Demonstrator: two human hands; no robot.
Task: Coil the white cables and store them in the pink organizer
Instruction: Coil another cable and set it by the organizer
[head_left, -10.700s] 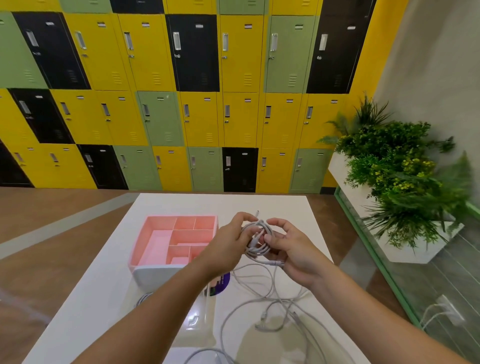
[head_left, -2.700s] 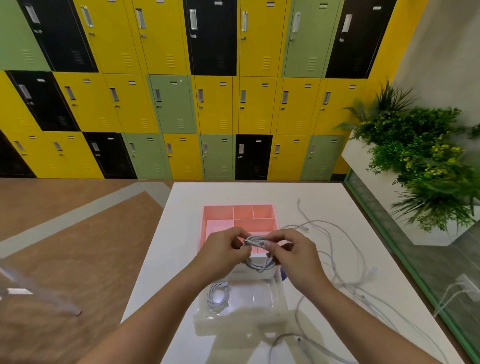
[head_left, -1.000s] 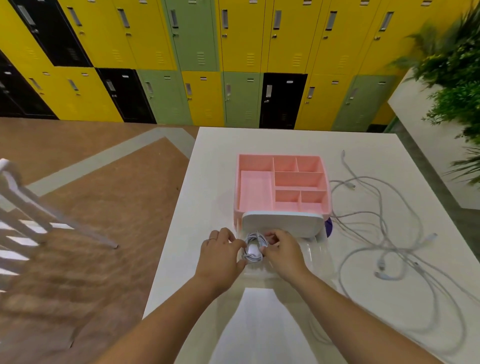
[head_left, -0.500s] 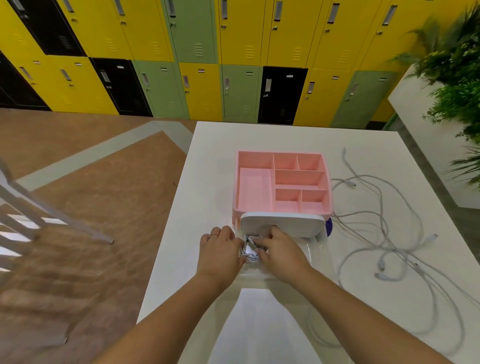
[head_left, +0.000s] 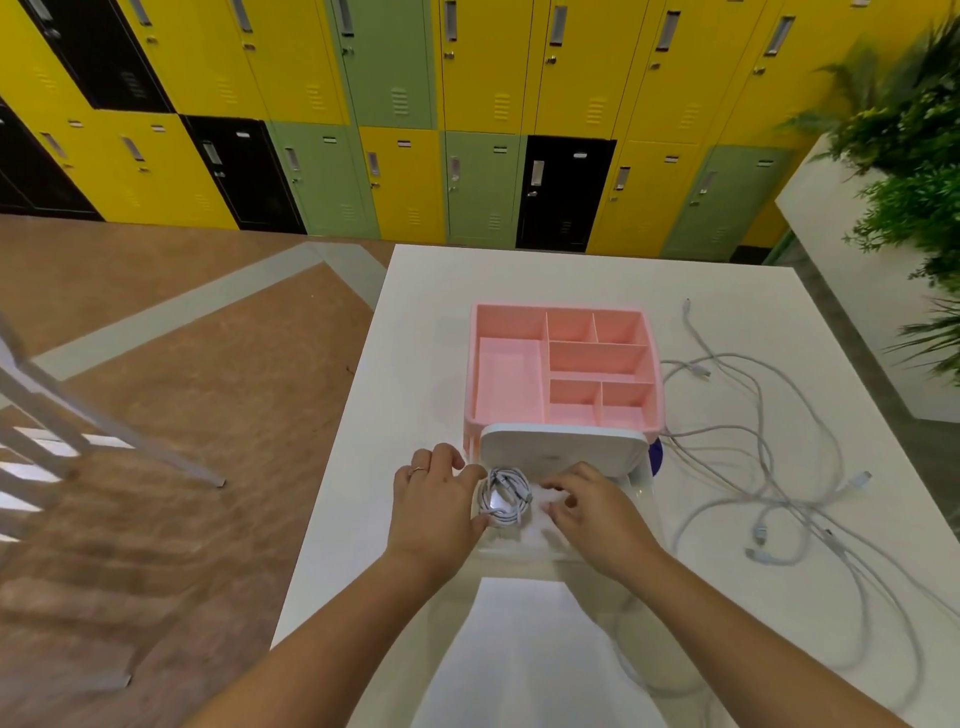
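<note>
head view | from above table (head_left: 426, 322) near edge | facing forward-down | close, wide-angle

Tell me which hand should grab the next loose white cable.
Right. The right hand is open on the side nearest the loose tangle of white cables, which lies on the white table right of the pink plastic organizer. The left hand is against the coiled white cable, farther away.
</note>
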